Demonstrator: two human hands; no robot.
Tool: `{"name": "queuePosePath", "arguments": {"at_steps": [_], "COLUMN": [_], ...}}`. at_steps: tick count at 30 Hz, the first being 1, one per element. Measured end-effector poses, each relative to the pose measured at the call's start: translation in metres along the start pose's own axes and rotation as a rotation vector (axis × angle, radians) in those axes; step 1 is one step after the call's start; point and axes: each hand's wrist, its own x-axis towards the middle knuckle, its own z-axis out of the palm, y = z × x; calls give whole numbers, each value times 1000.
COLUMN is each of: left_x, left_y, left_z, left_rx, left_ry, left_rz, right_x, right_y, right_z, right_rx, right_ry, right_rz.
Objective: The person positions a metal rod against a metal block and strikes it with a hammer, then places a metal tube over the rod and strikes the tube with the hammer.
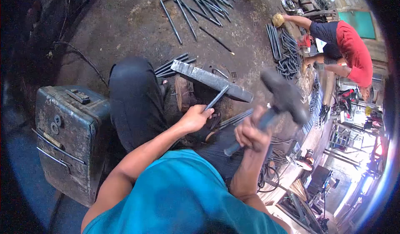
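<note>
My left hand [195, 118] is closed around a thin metal rod [218, 96]. The rod's far end reaches the near edge of a long, flat steel block [210, 80], which lies slantwise in front of my knees. In my right hand [252, 135] is a hammer [284, 95], raised to the right of the block and somewhat blurred. Its dark, heavy head is apart from both rod and block. Below the block a worn wooden piece [183, 93] shows in part. Several straight rods [168, 68] lie just behind the block's left end.
Bent U-shaped rods [196, 3] lie piled on the dirt floor ahead. A battered metal box [66, 142] stands at my left. To the right, a person in a red shirt [354, 51] bends over more bent rods [289, 59]. Dark cables [271, 177] lie near my right elbow.
</note>
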Motion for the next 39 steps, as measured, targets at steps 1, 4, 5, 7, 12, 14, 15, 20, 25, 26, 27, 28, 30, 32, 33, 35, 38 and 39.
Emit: {"name": "queuePosePath", "arguments": {"at_steps": [1, 4, 5, 7, 12, 14, 15, 20, 25, 26, 27, 28, 30, 32, 33, 35, 38, 39], "left_x": [-2, -1, 1, 1, 6, 2, -3, -7, -15, -20, -24, -27, -33, -32, -26, -23, -18, -16], "left_y": [5, 5, 4, 2, -9, -8, -4, -8, 3, 10, 18, 22, 37, 44, 41, 64, 104, 114], "left_z": [-1, -2, -1, 1, -3, -8, -12, -19, -27, -26, -25, -26, -28, -35, -43, -52, -67, -71], "left_rx": [-5, -21, -16, -30, -96, -155, -130, -337, -396, -370, -342, -343, -337, -327, -329, -325, -344, -370], "left_ry": [-3, -14, -19, -1, 31, -12, -16, -10, 18, 44, 69, 52, 49, 14, -11, 2, 60, 77], "left_rz": [-15, -49, -47, -40, 44, -16, -13, -28, -60, -47, -37, -36, -57, -37, 21, 84, 120, 151], "right_x": [-5, -2, -5, -10, 24, 23, 23, 9, 1, -2, -7, -12, -26, -45, -54, -63, -60, -56], "right_y": [-3, -4, 9, 47, 65, 63, 61, 73, 91, 94, 98, 101, 106, 115, 125, 146, 185, 192], "right_z": [3, 6, -5, -41, -36, -32, -32, -50, -63, -65, -67, -68, -67, -67, -69, -80, -79, -75], "right_rx": [-29, -298, -298, -542, -269, -156, -129, -4, 94, 135, 178, 217, 348, 468, 487, 591, 877, 1056], "right_ry": [-117, -432, -428, -11, 206, 221, 201, 170, 119, 90, 61, 46, -13, -45, -31, 14, 27, 51], "right_rz": [-135, -329, -335, -143, 259, 293, 286, 215, 147, 140, 134, 142, 185, 245, 244, 383, 443, 472]}}
